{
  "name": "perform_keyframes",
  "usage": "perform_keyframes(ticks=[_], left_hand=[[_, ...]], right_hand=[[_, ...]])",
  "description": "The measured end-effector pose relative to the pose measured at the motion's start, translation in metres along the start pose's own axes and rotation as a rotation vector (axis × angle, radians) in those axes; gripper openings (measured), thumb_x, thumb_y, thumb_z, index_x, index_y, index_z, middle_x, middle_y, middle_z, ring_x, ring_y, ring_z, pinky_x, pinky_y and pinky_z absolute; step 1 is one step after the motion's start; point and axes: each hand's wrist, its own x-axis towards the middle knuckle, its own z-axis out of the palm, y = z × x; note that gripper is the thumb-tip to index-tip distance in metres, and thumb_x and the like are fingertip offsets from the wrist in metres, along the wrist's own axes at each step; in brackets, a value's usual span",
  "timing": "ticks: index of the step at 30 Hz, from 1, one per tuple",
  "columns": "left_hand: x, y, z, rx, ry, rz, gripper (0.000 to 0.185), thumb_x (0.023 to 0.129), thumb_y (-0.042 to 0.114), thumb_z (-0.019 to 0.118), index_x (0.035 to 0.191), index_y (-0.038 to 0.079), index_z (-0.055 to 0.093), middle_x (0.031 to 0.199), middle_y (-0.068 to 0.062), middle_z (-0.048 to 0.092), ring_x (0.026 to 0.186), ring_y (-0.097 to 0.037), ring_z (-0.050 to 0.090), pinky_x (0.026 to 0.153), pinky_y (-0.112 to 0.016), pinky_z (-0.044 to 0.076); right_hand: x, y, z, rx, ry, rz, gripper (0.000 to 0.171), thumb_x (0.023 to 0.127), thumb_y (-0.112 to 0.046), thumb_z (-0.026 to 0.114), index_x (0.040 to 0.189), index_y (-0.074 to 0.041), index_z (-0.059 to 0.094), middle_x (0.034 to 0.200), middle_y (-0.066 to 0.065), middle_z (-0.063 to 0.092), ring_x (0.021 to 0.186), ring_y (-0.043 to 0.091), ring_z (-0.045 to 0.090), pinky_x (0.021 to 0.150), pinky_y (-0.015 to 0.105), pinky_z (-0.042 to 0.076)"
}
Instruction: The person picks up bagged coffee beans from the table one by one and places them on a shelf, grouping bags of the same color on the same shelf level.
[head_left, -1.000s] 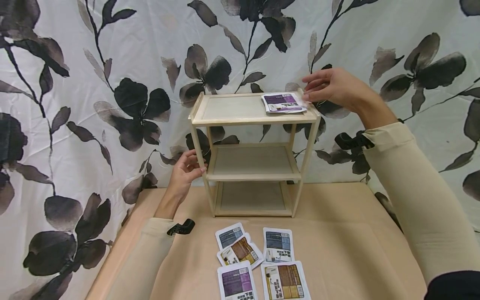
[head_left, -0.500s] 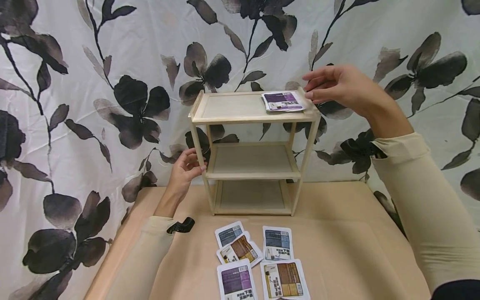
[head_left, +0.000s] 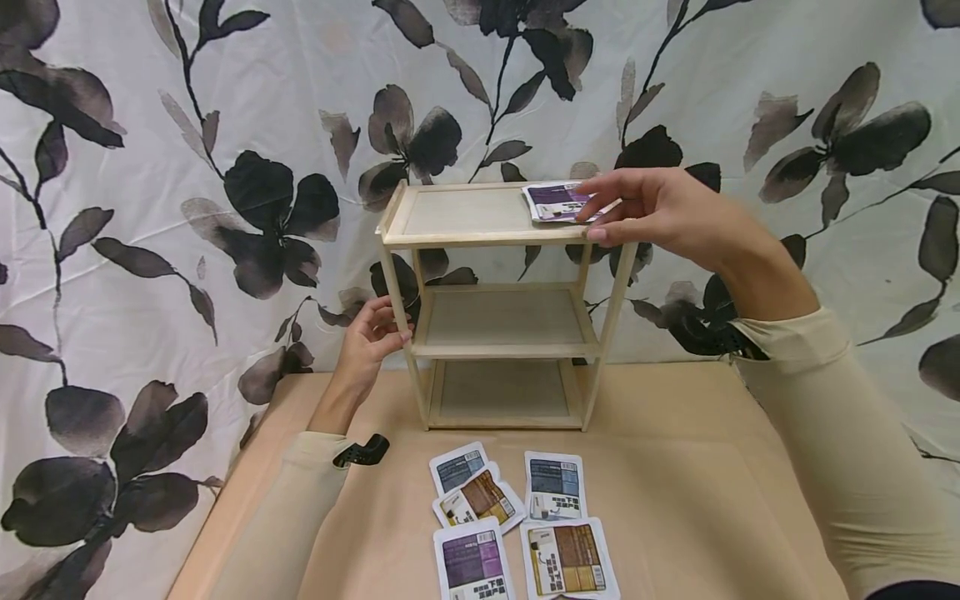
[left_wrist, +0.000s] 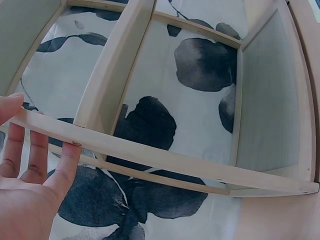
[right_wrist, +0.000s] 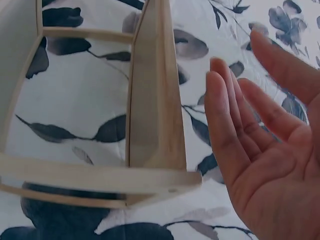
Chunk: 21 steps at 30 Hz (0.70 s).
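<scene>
Standing at the middle of the head view, a small wooden shelf unit [head_left: 504,308] with three tiers rests on a tan surface [head_left: 675,500] before a flowered curtain [head_left: 150,208]. The left hand [head_left: 371,337] sits at centre left of the frame against the unit's front left post, thumb and fingers curled round that post at the height of the middle tier; the left wrist view shows the fingers [left_wrist: 35,155] lying along the wooden rail. The right hand [head_left: 652,212] hangs at upper right of centre, by the top tier's right corner, fingers straight and loose, holding nothing; the right wrist view shows an open palm just beside the post. A purple packet [head_left: 557,202] lies flat on the top tier at its right end, partly covered by the right hand's fingertips. Five more packets [head_left: 517,525] lie on the surface at the bottom centre of the frame.
</scene>
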Motion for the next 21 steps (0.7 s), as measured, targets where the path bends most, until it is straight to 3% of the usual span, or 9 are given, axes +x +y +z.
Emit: perform_keyframes(ticks=[5, 9, 12, 18, 21], left_hand=[[0.002, -0.002, -0.001, -0.006, -0.011, 0.002, 0.054, 0.089, -0.013, 0.066, 0.138, -0.003, 0.048, 0.124, -0.032, 0.052, 0.101, -0.020, 0.065, 0.084, -0.025, 0.057], [0.002, -0.002, -0.002, -0.003, -0.014, -0.001, 0.054, 0.089, -0.013, 0.066, 0.139, -0.003, 0.047, 0.123, -0.032, 0.053, 0.106, -0.030, 0.064, 0.085, -0.026, 0.057], [0.001, -0.002, -0.002, -0.001, -0.016, 0.003, 0.051, 0.089, -0.012, 0.067, 0.136, 0.004, 0.053, 0.123, -0.030, 0.055, 0.109, -0.037, 0.063, 0.086, -0.027, 0.058], [-0.001, -0.001, -0.001, 0.002, -0.020, 0.018, 0.052, 0.090, -0.010, 0.068, 0.137, -0.001, 0.049, 0.121, -0.025, 0.057, 0.105, -0.024, 0.066, 0.086, -0.026, 0.058], [-0.002, -0.001, -0.001, 0.006, -0.023, 0.015, 0.053, 0.091, -0.010, 0.067, 0.139, -0.002, 0.047, 0.123, -0.029, 0.055, 0.106, -0.023, 0.065, 0.085, -0.024, 0.057]], right_hand=[[-0.004, -0.002, 0.014, 0.032, -0.129, -0.036, 0.064, 0.092, -0.008, 0.075, 0.150, -0.011, 0.048, 0.127, 0.012, 0.063, 0.108, 0.020, 0.067, 0.089, 0.022, 0.056], [-0.007, 0.002, 0.023, 0.072, -0.239, -0.077, 0.066, 0.093, -0.005, 0.073, 0.152, -0.008, 0.044, 0.131, 0.011, 0.061, 0.114, 0.022, 0.065, 0.092, 0.027, 0.056], [-0.008, 0.007, 0.028, 0.125, -0.298, -0.108, 0.065, 0.092, -0.002, 0.073, 0.151, -0.007, 0.045, 0.133, 0.011, 0.060, 0.116, 0.025, 0.064, 0.094, 0.030, 0.056], [-0.011, 0.015, 0.044, 0.168, -0.325, -0.143, 0.064, 0.091, -0.003, 0.074, 0.149, -0.010, 0.048, 0.134, 0.012, 0.061, 0.118, 0.027, 0.065, 0.098, 0.033, 0.055], [-0.012, 0.020, 0.053, 0.195, -0.343, -0.157, 0.065, 0.090, -0.003, 0.075, 0.149, -0.009, 0.048, 0.134, 0.013, 0.061, 0.119, 0.027, 0.064, 0.099, 0.035, 0.055]])
